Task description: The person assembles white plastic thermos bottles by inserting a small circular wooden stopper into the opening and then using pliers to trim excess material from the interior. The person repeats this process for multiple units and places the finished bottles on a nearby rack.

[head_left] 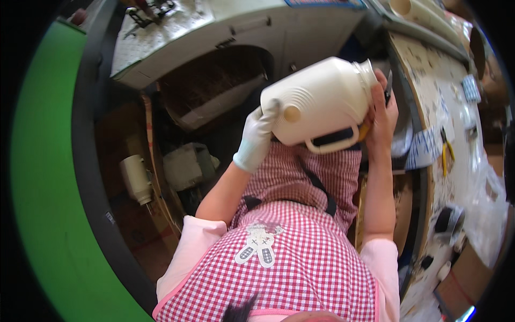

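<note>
A cream plastic jug [316, 99] with a side handle and concentric rings lies tilted in front of me, its open neck up to the right. My left hand [258, 131], in a pale glove, grips its base end with the thumb on top. My bare right hand [382, 115] is closed at the neck end, its thumb against the neck rim. In the same hand is a tool [389, 86] with a dark metal tip; a yellow-orange part [364, 131] shows below the palm. The palm hides most of this tool, so its kind is unclear.
A worn workbench [429, 102] at right bears yellow-handled pliers [447, 151] and a clear plastic bag [485, 206]. Another cream jug [136, 177] stands in a cardboard box at left. A pale machine [241, 35] is ahead; a green surface [45, 177] lines the far left.
</note>
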{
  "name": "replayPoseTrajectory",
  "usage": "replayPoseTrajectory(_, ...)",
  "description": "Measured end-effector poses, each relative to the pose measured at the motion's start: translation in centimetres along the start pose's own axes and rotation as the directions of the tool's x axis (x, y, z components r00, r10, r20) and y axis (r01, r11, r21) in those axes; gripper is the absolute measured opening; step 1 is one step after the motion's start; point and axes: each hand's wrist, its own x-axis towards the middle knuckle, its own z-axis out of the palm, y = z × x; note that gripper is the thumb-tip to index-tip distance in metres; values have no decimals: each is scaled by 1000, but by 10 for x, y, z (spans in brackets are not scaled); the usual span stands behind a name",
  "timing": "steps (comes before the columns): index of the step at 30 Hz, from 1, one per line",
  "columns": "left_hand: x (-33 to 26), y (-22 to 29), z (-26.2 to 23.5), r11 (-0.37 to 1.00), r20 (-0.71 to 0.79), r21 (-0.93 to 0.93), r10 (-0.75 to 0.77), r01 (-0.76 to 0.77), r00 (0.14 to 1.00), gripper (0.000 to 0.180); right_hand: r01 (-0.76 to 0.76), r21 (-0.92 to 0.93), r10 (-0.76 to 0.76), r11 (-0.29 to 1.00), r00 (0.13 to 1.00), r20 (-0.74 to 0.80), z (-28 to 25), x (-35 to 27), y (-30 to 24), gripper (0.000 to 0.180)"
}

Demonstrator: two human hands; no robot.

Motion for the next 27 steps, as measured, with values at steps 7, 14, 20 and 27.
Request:
replayPoseTrajectory(7, 6, 18, -72, 945, 146, 231, 200, -230, 969, 53, -297, 181, 218, 937, 907, 360, 48, 22, 7, 51)
replayPoseTrajectory(14, 12, 165, -171, 526, -57, 447, 824, -724, 563, 63, 512, -694, -498, 505, 830, 250, 21, 43, 41, 41)
replayPoseTrajectory(20, 156, 435, -268, -506, 380, 790, 847, 346, 372, 39, 322, -880, -306, 350, 927, 217, 0, 17, 90, 30)
replayPoseTrajectory(27, 262, 465, -299, -137, 8, 969, 851, 207, 526, 48, 265, -876, -306, 402, 941, 144, 0, 20, 90, 25)
